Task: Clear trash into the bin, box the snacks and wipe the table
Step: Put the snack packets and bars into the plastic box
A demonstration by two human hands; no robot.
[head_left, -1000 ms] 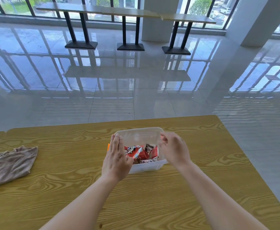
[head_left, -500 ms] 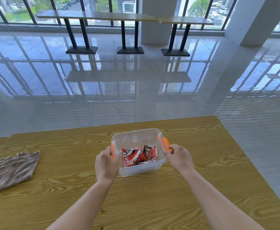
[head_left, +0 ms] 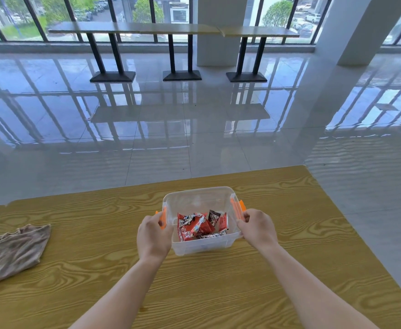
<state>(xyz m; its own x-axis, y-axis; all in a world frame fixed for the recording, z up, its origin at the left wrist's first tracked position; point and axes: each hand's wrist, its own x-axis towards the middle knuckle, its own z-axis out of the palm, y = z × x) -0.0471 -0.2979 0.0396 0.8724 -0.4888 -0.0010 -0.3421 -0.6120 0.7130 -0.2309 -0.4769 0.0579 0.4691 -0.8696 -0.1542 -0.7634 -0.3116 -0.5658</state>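
Observation:
A clear plastic box [head_left: 198,198] with its clear lid on stands on the wooden table [head_left: 289,257], a little past the middle. Several red and dark snack packets [head_left: 198,225] lie inside it. My left hand [head_left: 153,236] is closed on the orange latch [head_left: 163,217] at the box's left side. My right hand [head_left: 257,227] is closed on the orange latch [head_left: 238,207] at the right side. Both hands press against the box walls.
A crumpled brownish cloth [head_left: 11,250] lies at the table's left edge. The table's far edge runs just beyond the box; its right edge slants down at the right. Beyond is glossy tiled floor with long tables [head_left: 171,30] by the windows.
My hands came off the top of the lid and went down to the box's sides, closing on the orange latches. The box sits slightly farther from me.

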